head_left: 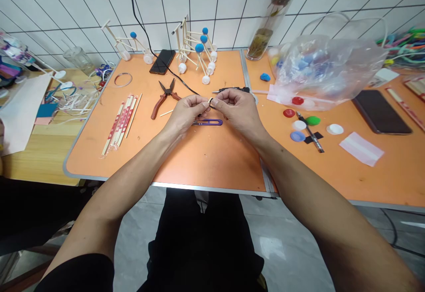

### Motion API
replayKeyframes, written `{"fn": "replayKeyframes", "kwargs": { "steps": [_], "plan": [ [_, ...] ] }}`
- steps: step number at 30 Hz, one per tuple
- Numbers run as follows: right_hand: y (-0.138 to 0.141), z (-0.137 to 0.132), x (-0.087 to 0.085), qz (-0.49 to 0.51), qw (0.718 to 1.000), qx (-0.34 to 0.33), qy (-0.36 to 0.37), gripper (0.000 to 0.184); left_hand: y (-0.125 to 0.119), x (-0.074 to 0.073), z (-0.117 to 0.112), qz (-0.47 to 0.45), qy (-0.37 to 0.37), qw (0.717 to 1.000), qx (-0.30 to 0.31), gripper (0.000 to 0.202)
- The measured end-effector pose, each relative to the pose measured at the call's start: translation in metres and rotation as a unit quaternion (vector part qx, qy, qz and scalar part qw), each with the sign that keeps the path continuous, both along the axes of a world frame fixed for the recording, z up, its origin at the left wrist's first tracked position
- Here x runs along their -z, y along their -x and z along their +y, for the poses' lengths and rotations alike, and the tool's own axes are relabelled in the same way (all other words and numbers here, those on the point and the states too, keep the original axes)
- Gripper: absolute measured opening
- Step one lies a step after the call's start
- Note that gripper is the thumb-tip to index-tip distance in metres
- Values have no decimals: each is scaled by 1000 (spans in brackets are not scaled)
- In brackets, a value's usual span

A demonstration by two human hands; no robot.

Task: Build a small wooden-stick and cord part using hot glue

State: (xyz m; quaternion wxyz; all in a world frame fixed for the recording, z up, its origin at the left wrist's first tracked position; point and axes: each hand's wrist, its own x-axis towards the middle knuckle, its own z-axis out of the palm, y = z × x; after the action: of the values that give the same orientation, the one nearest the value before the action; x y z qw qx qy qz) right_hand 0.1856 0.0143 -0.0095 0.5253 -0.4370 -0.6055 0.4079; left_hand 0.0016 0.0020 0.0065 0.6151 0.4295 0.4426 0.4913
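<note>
My left hand (187, 112) and my right hand (236, 106) meet above the orange table, thumbs and fingertips pinched together. Between them is a small pale stick end with a dark strip (210, 101) on it; most of it is hidden by the fingers. Purple thread snips (215, 122) lie just under the fingertips. Behind my right hand rests a black tool with a thin metal tip (217, 91). A loose thin stick (166, 112) pokes out beside my left hand, near red-handled pliers (161, 101) lying with their jaws apart.
Wrapped chopsticks (121, 121) lie left. Stick frames with blue balls (199, 48) and a phone (162, 61) stand or lie by the tiled wall. To the right are bottle caps (298, 136), a craft knife (310, 132), a plastic bag (325, 70) and a glass bottle (262, 39).
</note>
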Motion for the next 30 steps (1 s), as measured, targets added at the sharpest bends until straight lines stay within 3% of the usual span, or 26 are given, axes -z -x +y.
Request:
{"fn": "replayKeyframes", "kwargs": {
  "steps": [17, 30],
  "plan": [
    [2, -1, 0, -6, 1000, 12, 3, 15, -1, -2, 0, 7, 5, 1000, -3, 20],
    [3, -2, 0, -20, 1000, 24, 4, 15, 1, 5, 3, 6, -25, 1000, -1, 23]
  ]
}}
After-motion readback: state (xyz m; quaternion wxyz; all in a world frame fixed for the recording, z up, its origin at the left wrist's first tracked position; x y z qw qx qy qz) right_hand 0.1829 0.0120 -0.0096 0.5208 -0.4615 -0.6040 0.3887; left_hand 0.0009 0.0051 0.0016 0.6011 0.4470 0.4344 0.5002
